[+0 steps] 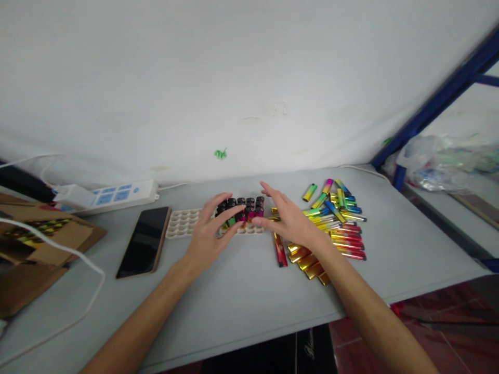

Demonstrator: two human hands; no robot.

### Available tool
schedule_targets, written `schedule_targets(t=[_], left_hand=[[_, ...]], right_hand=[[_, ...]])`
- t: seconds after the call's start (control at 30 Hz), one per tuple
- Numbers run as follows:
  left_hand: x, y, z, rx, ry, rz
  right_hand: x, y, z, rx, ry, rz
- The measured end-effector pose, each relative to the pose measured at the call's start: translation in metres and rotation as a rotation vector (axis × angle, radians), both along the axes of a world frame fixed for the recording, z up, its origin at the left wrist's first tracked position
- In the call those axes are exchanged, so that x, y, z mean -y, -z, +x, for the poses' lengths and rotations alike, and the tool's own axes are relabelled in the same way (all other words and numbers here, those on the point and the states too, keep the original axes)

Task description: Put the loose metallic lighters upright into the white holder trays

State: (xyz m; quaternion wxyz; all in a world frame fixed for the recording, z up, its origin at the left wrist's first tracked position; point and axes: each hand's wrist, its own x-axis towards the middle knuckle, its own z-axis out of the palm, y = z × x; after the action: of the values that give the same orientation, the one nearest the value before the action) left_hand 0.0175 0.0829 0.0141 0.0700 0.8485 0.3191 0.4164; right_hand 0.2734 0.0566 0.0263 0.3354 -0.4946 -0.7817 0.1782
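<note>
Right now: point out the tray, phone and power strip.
Tray (182, 224): head view, bare left part.
Phone (143, 242): head view, middle of the screen.
Power strip (120, 195): head view, socket face.

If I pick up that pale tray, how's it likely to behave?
The tray will probably feel heavier on its right side, where the lighters stand. Its bare left end may lift first. Being upright, the lighters might wobble.

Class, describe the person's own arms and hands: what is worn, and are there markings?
The left hand and right hand are ungloved and slender-fingered, with no rings visible. The left forearm and right forearm are bare as far as shown, with no sleeve, watch or clear marking.
</note>
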Motion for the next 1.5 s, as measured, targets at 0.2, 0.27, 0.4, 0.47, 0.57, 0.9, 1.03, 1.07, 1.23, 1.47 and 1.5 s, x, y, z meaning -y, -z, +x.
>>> schedule_targets(t=[0.2, 0.27, 0.4, 0.47, 0.57, 0.9, 1.03, 1.07, 1.23, 1.47, 1.5], left_hand=[[0.003, 0.000, 0.002, 0.004, -0.073, 0.007], [0.003, 0.001, 0.002, 0.024, -0.087, -0.008], [0.005, 0.000, 0.003, 0.043, -0.106, -0.026], [0.006, -0.002, 0.003, 0.045, -0.117, -0.026], [0.008, -0.005, 0.004, 0.053, -0.120, -0.020], [0.013, -0.015, 0.003, 0.112, -0.138, 0.034], [0.015, -0.021, 0.002, 0.173, -0.201, 0.130], [0.015, -0.022, 0.002, 0.191, -0.210, 0.152], [0.021, -0.024, 0.001, 0.289, -0.189, 0.139], [0.028, -0.026, 0.008, 0.381, -0.016, -0.193], [0.028, -0.025, 0.009, 0.405, -0.001, -0.248]], right_hand=[[-0.018, 0.013, 0.051, 0.227, 0.515, 0.137], [-0.019, 0.018, 0.065, 0.349, 0.679, 0.063], [-0.018, 0.021, 0.076, 0.513, 0.807, -0.061], [-0.020, 0.020, 0.075, 0.533, 0.762, -0.085], [-0.025, 0.019, 0.071, 0.496, 0.671, -0.106], [-0.025, 0.028, 0.068, 0.366, 0.638, -0.095], [-0.026, 0.020, 0.064, 0.155, 0.631, -0.032], [-0.026, 0.016, 0.061, 0.033, 0.609, -0.020], [-0.012, -0.012, 0.032, -0.689, 0.226, -0.104], [0.019, -0.021, -0.024, -0.788, -0.134, -0.334], [0.021, -0.018, -0.032, -0.793, -0.155, -0.347]])
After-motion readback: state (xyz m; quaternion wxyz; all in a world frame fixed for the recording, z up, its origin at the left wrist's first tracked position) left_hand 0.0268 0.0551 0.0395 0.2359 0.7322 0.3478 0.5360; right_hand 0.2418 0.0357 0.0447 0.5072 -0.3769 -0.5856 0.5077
